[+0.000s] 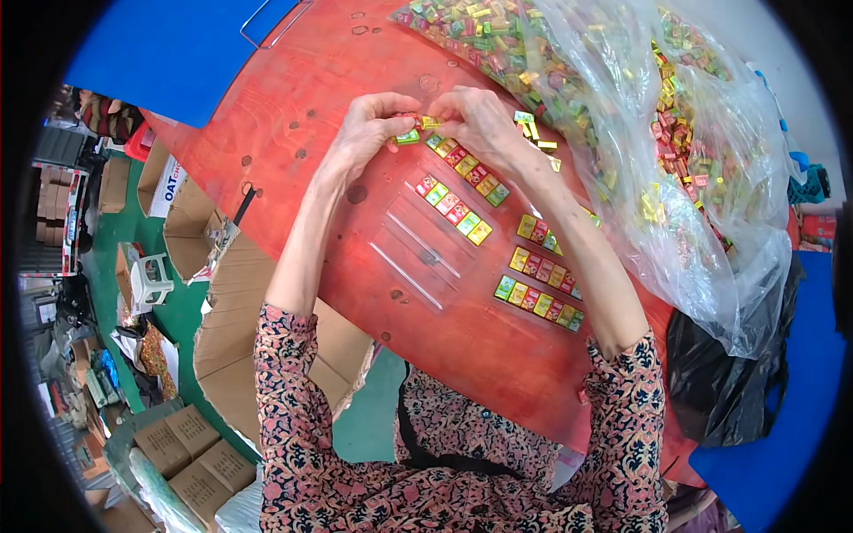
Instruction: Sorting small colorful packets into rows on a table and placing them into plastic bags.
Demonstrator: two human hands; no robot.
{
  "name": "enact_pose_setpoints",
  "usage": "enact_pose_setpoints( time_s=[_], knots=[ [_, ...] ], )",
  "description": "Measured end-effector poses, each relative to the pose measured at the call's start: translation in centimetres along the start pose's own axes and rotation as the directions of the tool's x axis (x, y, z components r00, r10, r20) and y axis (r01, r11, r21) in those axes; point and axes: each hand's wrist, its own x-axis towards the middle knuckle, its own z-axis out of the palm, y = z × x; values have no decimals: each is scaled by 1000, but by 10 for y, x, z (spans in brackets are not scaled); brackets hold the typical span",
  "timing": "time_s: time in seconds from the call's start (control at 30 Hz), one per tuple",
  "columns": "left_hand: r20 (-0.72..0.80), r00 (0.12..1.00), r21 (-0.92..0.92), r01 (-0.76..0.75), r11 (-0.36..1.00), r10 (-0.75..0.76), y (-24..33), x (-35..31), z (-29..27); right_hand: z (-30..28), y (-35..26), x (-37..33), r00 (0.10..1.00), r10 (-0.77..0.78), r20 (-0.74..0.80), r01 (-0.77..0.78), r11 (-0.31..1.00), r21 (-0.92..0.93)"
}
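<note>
My left hand (367, 131) is closed in a pinch on small wrapped sweets, red and green, above the far part of the red table (293, 107). Beside it, the fingers of my right hand (482, 123) pinch a yellow wrapped sweet (429, 123). Just below my hands lies a row of red, yellow and green sweets (468, 169). Nearer to me, a second row (455, 210) sits in a clear plastic tray (404, 277) whose other slots hold nothing. Under my right forearm, another set of sweet rows (538, 303) is partly hidden.
A large clear plastic bag (613, 169) full of sweets covers the table's far right. Loose yellow sweets (548, 145) lie by its edge. A black bag (729, 382) hangs at right. Open cardboard boxes (235, 329) and a white stool (151, 279) stand on the left.
</note>
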Motion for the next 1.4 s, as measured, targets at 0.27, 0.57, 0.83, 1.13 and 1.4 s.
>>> enact_pose_setpoints(
  time_s=[0.27,0.57,0.83,1.13,1.4],
  knots=[
    [-19,1000,20,20,1000,-20,-3,-6,-7,7,-7,-2,999,38,26,-40,995,90],
    [-52,994,-108,89,990,-95,-6,-5,-8,-15,1,-1,974,182,137,-227,845,484],
    [-43,995,-89,89,992,-93,-9,-4,-8,-32,0,-11,973,216,85,-226,805,549],
    [-32,994,-59,106,993,-108,-6,-15,-11,-17,-19,-25,971,141,192,-216,861,460],
    [-77,989,-99,119,988,-126,-14,-31,-23,9,-45,-36,976,-29,215,17,998,55]
  ],
)
